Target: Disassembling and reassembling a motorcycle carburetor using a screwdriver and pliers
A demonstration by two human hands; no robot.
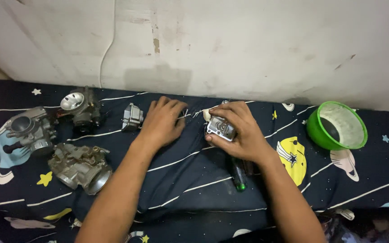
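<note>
My right hand (244,130) grips a small grey metal carburetor part (220,128) and holds it down on the dark blue space-patterned cloth (194,180). My left hand (162,121) rests palm down on the cloth, fingers spread near some thin bits I cannot make out. A small grey metal cover (132,117) lies just left of that hand. Under my right wrist lies a dark screwdriver with a green tip (238,176).
Three carburetors sit at the left: one at the far left (29,130), one behind with a shiny round mouth (79,108), one nearer me (79,167). A green bowl (337,126) stands tilted at the right. A pale wall with a white cable (106,45) rises behind.
</note>
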